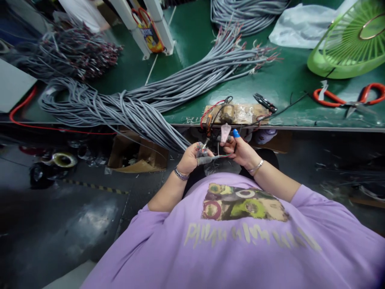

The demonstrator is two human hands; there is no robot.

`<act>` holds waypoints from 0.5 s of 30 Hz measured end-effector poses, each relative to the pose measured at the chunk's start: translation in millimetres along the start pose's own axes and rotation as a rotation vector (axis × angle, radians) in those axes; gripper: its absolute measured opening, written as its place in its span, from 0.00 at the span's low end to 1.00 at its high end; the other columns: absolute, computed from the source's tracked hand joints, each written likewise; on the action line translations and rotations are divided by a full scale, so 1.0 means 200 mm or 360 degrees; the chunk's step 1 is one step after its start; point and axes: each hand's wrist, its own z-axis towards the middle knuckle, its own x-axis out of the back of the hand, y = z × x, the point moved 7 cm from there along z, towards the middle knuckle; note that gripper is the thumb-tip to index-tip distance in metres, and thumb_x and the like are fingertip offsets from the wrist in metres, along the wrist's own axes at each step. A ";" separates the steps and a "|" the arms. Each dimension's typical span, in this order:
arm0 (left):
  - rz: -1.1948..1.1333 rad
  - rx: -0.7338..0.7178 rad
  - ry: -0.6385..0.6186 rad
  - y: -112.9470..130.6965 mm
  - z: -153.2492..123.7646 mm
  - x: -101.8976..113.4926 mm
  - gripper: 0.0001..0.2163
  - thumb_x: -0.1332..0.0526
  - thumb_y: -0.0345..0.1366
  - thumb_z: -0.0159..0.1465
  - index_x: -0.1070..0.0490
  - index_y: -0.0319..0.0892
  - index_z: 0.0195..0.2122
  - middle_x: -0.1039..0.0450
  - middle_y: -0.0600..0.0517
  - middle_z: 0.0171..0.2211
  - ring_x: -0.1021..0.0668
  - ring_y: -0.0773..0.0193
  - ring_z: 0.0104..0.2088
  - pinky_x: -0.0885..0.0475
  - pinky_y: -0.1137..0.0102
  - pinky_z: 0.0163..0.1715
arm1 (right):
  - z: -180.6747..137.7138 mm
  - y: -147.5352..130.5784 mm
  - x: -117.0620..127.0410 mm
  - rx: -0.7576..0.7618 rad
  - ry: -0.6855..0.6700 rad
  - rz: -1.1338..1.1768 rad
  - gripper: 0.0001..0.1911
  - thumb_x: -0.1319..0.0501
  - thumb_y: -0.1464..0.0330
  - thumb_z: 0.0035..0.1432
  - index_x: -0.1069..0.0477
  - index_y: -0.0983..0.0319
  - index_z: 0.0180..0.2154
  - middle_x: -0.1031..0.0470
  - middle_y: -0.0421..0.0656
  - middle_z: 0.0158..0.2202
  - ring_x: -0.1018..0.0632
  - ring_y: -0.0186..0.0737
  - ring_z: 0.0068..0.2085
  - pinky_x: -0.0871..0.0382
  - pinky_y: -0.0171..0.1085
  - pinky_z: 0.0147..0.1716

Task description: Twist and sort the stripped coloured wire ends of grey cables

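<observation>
My left hand [190, 157] is closed round the end of a grey cable [204, 160], just in front of the bench edge. Thin coloured wires [224, 155] run from that cable end across to my right hand [244, 152], whose fingers are pinched on them. A blue cover [236, 133] sits on one fingertip of the right hand. Right beside those fingers is a pale pink translucent piece [225, 132]; whether it is held cannot be made out. Behind the hands, a wooden block [248, 113] with a dark lump lies at the bench edge, dark and orange leads around it.
A long bundle of grey cables [180, 86] crosses the green bench [186, 60]. More cables [81, 52] with bared ends lie left. Small black cutters [264, 103], red-handled scissors [350, 100], a green fan [351, 44] and a plastic bag [300, 26] are right. A cardboard box [150, 160] stands below.
</observation>
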 end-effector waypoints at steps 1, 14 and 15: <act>-0.0013 0.0014 -0.0013 0.00 0.01 0.00 0.21 0.21 0.45 0.44 0.26 0.37 0.29 0.20 0.49 0.28 0.21 0.67 0.27 0.23 0.72 0.30 | -0.01 0.00 0.01 0.0020 0.0011 -0.0031 0.27 0.33 0.44 0.52 0.30 0.62 0.31 0.26 0.40 0.28 0.46 0.24 0.18 0.63 0.28 0.14; 0.0085 0.0118 -0.0302 -0.09 0.06 -0.06 0.22 0.21 0.42 0.45 0.30 0.39 0.34 0.20 0.51 0.32 0.19 0.65 0.33 0.24 0.69 0.38 | -0.14 0.01 -0.09 0.0130 -0.0257 -0.0375 0.23 0.25 0.53 0.45 0.29 0.62 0.30 0.43 0.29 0.15 0.53 0.22 0.17 0.62 0.29 0.15; 0.0134 0.0126 -0.0329 -0.10 0.06 -0.07 0.21 0.22 0.42 0.46 0.29 0.39 0.33 0.21 0.51 0.31 0.19 0.65 0.33 0.24 0.69 0.38 | -0.13 0.01 -0.09 0.0133 -0.0247 -0.0358 0.23 0.26 0.51 0.45 0.30 0.61 0.29 0.45 0.28 0.14 0.53 0.22 0.16 0.62 0.28 0.15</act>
